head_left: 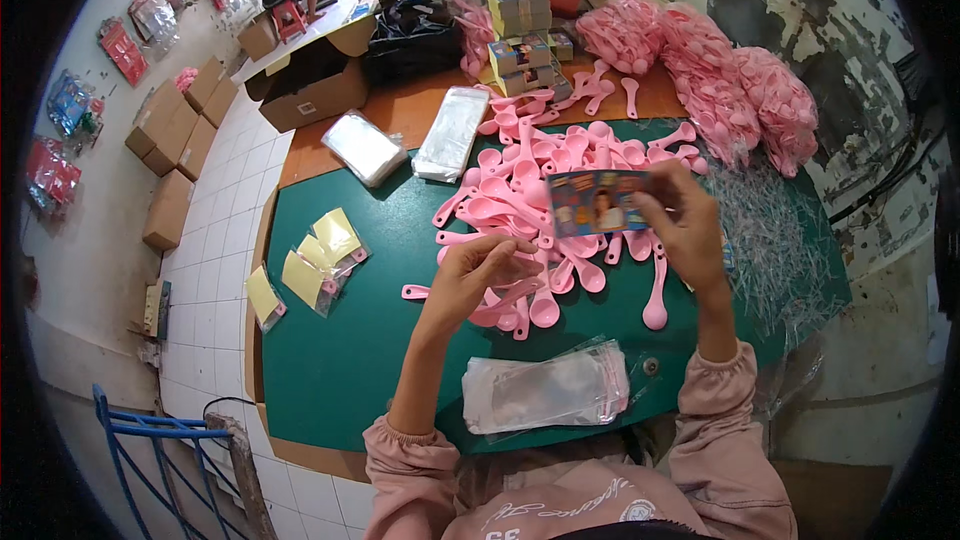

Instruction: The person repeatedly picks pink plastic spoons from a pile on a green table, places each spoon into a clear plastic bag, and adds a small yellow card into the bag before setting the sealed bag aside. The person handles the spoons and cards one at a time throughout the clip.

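Note:
Between the thumb and fingers of my right hand [682,215] is a colourful printed card [600,204], held up over a heap of pink plastic spoons [540,175]. My left hand [478,275] is above the near left part of the heap, fingers curled and closed; whether a spoon or something clear is in them is hard to make out. A stack of clear plastic bags [545,390] lies flat on the green tabletop [390,350], nearest to me. One loose spoon [656,305] lies below my right hand.
Several filled bags with yellow cards [320,258] lie at the left. Behind the heap are two packs of clear bags [450,135], bundled cards [520,40] and large bags of spoons [690,60]. Clear plastic strips [780,230] cover the right side. A cardboard box [315,90] stands far left.

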A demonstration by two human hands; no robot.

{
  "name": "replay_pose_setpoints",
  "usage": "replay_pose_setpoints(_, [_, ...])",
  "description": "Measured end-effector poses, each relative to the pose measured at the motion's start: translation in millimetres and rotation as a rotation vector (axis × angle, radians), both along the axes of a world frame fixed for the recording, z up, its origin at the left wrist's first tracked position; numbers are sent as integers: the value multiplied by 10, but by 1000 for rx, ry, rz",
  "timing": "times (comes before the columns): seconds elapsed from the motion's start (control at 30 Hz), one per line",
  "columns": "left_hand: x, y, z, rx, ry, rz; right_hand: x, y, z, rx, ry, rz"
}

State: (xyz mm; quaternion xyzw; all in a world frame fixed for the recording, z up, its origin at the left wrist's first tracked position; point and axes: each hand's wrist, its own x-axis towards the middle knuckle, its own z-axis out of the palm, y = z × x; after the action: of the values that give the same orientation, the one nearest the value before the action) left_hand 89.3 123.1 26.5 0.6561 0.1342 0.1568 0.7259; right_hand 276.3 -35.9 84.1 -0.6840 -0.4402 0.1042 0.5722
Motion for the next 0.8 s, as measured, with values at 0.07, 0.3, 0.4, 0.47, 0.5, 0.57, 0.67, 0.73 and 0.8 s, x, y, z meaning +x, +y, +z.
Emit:
replay_pose_setpoints(0.07, [23,2,24,-38,12,66,-45,166,-34,-6,-20,80])
replay_pose_setpoints(0.3, [19,56,7,-111,39,100,2,228,-61,-123,-46,248])
replay_pose_setpoints(0.4, [46,26,-47,-41,26,90,-52,242,-112,-79,-198,263])
replay_pose_setpoints(0.47, [40,16,-55,231,110,47,-136,271,-129,-167,-248,357])
replay_pose_setpoints(0.5, [35,7,-60,368,153,25,-184,289,-165,-179,-174,415])
replay_pose_setpoints(0.57, [41,-54,-103,282,111,19,-214,315,-241,-285,-165,496])
replay_pose_setpoints(0.67, [32,-88,-64,432,107,37,-243,355,-469,-308,-193,552])
replay_pose_setpoints(0.73, [-8,-92,0,515,224,45,-214,378,-647,-201,-48,534])
replay_pose_setpoints(0.8, [-96,-32,92,440,273,2,-143,357,-663,-280,77,511])
